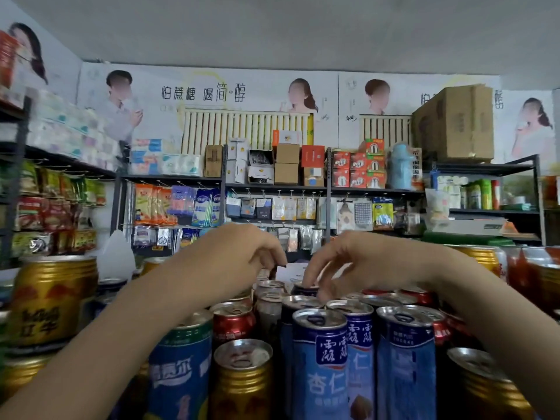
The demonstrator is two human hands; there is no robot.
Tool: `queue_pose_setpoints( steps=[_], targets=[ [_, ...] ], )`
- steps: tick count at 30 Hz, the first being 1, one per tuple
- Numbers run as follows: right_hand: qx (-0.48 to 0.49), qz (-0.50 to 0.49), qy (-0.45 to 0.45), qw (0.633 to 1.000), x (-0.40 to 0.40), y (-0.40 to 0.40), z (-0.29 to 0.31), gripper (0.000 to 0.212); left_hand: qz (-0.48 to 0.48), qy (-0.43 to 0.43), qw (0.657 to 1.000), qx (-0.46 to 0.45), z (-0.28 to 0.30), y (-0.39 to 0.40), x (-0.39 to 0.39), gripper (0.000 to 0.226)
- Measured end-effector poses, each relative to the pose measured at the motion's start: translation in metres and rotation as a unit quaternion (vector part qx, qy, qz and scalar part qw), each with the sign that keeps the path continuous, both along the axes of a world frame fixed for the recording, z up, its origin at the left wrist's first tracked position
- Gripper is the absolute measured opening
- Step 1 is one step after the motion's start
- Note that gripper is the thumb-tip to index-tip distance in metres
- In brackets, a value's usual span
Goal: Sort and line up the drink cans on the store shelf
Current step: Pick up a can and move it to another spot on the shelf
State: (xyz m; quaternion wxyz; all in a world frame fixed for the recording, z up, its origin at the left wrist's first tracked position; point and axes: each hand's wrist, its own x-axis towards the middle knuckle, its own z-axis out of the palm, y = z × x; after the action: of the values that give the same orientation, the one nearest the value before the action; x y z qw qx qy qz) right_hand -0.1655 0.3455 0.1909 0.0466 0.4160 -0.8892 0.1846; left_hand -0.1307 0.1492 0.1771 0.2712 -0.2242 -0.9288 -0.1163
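My left hand [242,256] hangs with fingers loosely curled, holding nothing. My right hand [342,262] pinches the rim of a dark can [304,290] at 12 o'clock, behind the tall blue almond-drink cans [321,359]. Cans packed touching; gold cans [51,298] at 9 o'clock edge.

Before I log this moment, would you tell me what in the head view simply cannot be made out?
- Left hand: its fingertips dip behind the far cans, so any grip is hidden.
- Right hand: its fingers reach a dark can at the back; whether they pinch it or only touch it is unclear.
- Gold can on the left: label blurred.
- Blue cans in front: lower parts cut off by the bottom edge.
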Motion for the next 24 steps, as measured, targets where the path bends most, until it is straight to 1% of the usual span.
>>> queue_pose_setpoints(
  steps=[2,4,7,9,11,13,15,16,18,20,21,22,24],
  targets=[
    [-0.026,-0.007,0.018,0.999,0.005,-0.010,0.003,0.015,0.007,0.059,0.998,-0.013,-0.002,-0.014,0.006,0.038],
    [-0.017,-0.020,0.031,0.999,0.009,-0.026,0.002,0.016,0.014,0.097,0.995,-0.027,-0.004,-0.031,0.010,0.034],
    [-0.001,-0.043,0.018,0.999,0.014,-0.050,-0.002,0.020,0.007,0.091,0.995,-0.047,-0.001,-0.059,0.013,0.031],
    [0.008,-0.050,0.002,0.999,0.018,-0.065,-0.004,0.024,-0.018,0.069,0.996,-0.043,0.000,-0.075,0.016,0.027],
    [0.001,-0.047,0.009,0.999,0.023,-0.079,-0.008,0.026,-0.043,0.045,0.997,-0.045,-0.006,-0.090,0.020,0.024],
    [-0.055,-0.033,0.013,0.998,0.030,-0.092,-0.011,0.026,-0.065,0.034,0.997,-0.038,-0.015,-0.104,0.024,0.025],
    [-0.115,-0.012,-0.024,0.993,0.041,-0.105,-0.012,0.032,-0.086,0.057,0.995,-0.011,-0.020,-0.117,0.029,0.027],
    [-0.116,-0.007,-0.044,0.992,0.046,-0.112,-0.013,0.037,-0.092,0.076,0.993,0.003,-0.020,-0.123,0.031,0.029],
    [-0.066,-0.040,-0.050,0.996,0.052,-0.125,-0.017,0.046,-0.085,0.099,0.991,0.016,-0.018,-0.132,0.033,0.030],
    [-0.010,-0.106,-0.011,0.994,0.053,-0.136,-0.024,0.049,-0.061,0.095,0.994,-0.003,-0.017,-0.140,0.033,0.031],
    [-0.008,-0.134,0.006,0.991,0.053,-0.139,-0.028,0.051,-0.045,0.092,0.995,-0.015,-0.018,-0.144,0.033,0.030],
    [-0.031,-0.150,0.016,0.988,0.053,-0.142,-0.030,0.054,-0.029,0.091,0.995,-0.022,-0.020,-0.149,0.032,0.030],
    [-0.104,-0.155,0.008,0.982,0.056,-0.149,-0.033,0.063,-0.007,0.095,0.995,-0.016,-0.025,-0.158,0.032,0.030]
  ],
)
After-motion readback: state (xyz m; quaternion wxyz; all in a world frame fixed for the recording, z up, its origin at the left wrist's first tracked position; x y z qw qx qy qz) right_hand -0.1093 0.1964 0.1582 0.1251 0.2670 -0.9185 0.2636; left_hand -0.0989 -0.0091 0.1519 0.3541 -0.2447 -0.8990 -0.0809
